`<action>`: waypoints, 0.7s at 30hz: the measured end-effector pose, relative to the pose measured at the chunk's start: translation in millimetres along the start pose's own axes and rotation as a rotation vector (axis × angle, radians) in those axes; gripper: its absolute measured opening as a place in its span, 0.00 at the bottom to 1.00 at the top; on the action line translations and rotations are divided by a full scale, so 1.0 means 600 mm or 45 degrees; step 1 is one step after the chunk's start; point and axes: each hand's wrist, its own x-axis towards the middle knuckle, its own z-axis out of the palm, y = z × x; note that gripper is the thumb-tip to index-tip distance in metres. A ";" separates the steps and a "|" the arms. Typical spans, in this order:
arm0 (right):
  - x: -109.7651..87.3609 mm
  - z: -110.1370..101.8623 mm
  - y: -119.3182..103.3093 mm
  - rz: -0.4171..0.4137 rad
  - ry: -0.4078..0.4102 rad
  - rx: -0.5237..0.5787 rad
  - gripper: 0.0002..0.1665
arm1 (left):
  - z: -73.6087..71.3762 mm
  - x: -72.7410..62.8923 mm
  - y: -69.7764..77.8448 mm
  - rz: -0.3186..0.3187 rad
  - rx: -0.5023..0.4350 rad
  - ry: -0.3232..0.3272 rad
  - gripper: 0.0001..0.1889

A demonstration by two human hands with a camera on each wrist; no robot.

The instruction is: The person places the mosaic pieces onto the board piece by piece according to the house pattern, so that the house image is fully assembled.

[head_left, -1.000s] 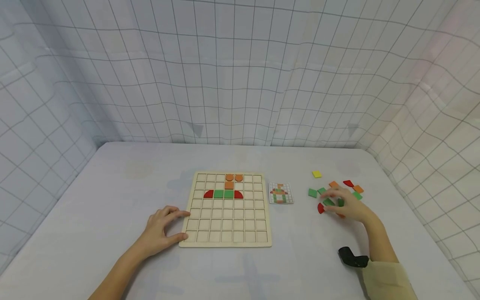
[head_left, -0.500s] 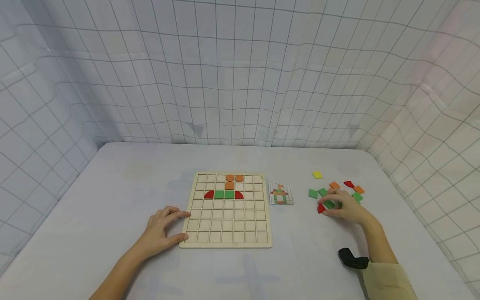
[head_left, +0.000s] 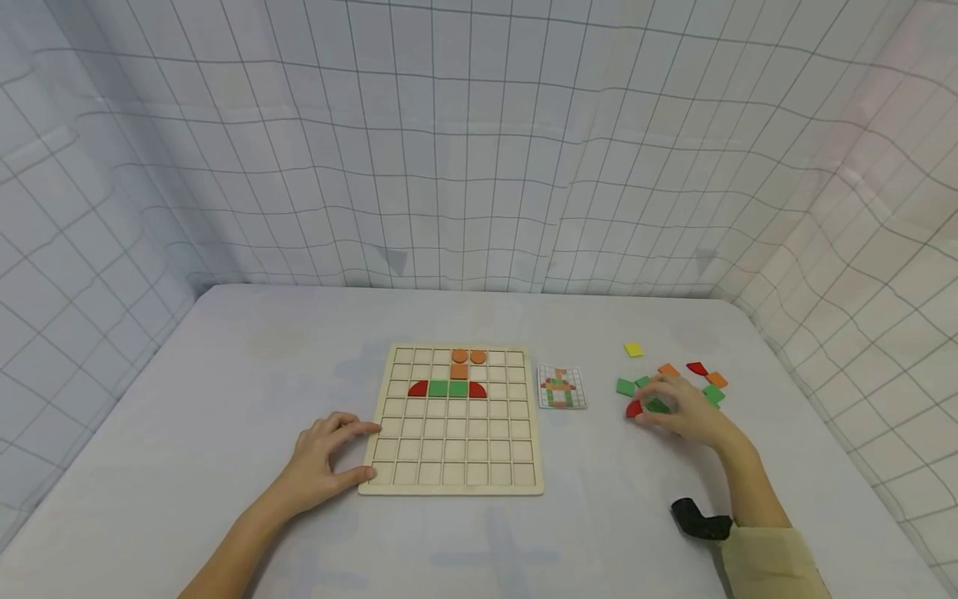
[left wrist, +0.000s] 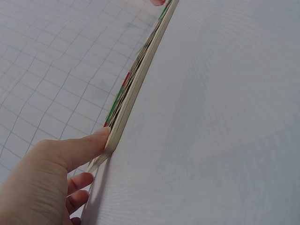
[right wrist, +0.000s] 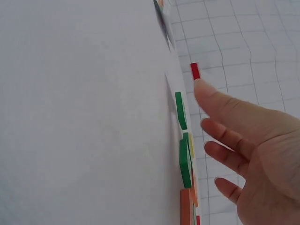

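Note:
My right hand [head_left: 688,412] pinches a red quarter-circle tile [head_left: 633,409] by its edge, between thumb and finger. In the right wrist view that red tile [right wrist: 195,71] sticks out past the thumb tip, above the table. Green tiles lie under and around this hand. My left hand [head_left: 316,466] rests at the left rim of a wooden grid board [head_left: 451,491], thumb near the front corner and index finger further back. The left wrist view shows the thumb tip on the board's edge [left wrist: 133,96]. On the board lie orange circles [head_left: 460,356], an orange square [head_left: 459,372], green squares [head_left: 447,388] and red quarter-circles [head_left: 477,390].
A small pattern card [head_left: 561,388] lies right of the board. Loose tiles are scattered at the right: a yellow square [head_left: 634,349], a green square [head_left: 624,387], an orange one [head_left: 717,379] and a red quarter-circle [head_left: 697,368]. A black object [head_left: 701,520] sits by the right wrist.
The right thumb and finger have closed on the red quarter-circle tile, and it has shifted slightly left and away from me. My left hand stays at the board's rim.

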 end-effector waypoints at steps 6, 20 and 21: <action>0.026 0.007 -0.043 -0.130 0.026 0.131 0.13 | 0.000 -0.001 0.000 0.002 0.006 0.001 0.25; 0.106 0.071 -0.137 -0.188 0.083 0.220 0.17 | -0.001 0.000 0.002 0.005 0.013 0.002 0.25; 0.112 0.076 -0.144 -0.199 0.087 0.237 0.17 | -0.001 0.001 0.001 0.006 0.014 0.002 0.25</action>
